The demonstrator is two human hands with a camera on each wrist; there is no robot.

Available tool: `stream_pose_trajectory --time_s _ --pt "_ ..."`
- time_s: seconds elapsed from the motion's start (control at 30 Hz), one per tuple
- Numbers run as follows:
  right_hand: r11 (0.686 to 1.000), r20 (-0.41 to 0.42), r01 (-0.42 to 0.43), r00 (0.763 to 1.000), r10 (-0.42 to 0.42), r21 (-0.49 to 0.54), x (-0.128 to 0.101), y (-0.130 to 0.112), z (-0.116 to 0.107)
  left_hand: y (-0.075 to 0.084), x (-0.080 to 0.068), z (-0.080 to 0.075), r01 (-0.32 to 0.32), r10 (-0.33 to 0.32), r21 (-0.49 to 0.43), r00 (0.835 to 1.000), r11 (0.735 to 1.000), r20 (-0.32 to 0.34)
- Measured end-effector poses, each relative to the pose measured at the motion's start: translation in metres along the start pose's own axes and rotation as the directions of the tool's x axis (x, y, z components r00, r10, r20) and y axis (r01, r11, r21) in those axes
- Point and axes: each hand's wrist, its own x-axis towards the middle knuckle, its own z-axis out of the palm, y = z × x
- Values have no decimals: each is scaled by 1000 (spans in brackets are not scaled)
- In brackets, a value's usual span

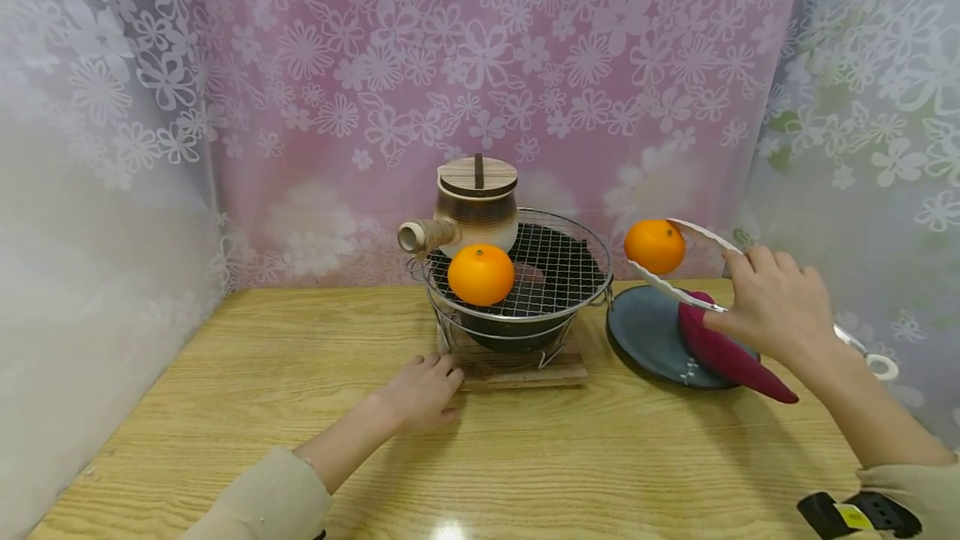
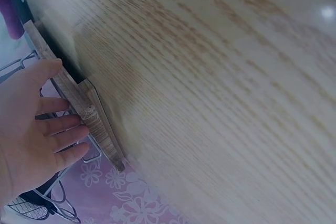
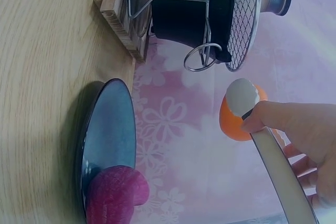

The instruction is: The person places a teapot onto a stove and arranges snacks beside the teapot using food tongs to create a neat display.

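My right hand (image 1: 780, 302) grips a pair of metal tongs (image 1: 660, 281) with pale tips. Between those tips hangs a tangerine (image 1: 657, 247), raised beyond the dark blue plate (image 1: 641, 332). Purple-red sweet potato (image 1: 738, 361) lies on the plate and sticks out past its rim. Another tangerine (image 1: 481, 275) sits at the front left of the round wire grill rack (image 1: 570, 273). My left hand (image 1: 422, 392) is at the left front of the wooden board (image 1: 525, 377) under the stove; in the left wrist view its fingers (image 2: 63, 139) are loosely bent against the board.
A clay teapot (image 1: 480, 219) with a wooden lid and side handle stands on the rack's back left. The black stove bowl (image 1: 517, 336) sits in a wire stand. Floral curtains (image 1: 487, 65) enclose the wooden table (image 1: 300, 340) at the back and sides.
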Motion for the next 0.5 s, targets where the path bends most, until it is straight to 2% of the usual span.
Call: stream_pose_trajectory --time_s 0.5 --pt "1000 -32 14 999 -14 6 -2 -4 -11 1 1 0 12 -12 10 1000 1000 24"
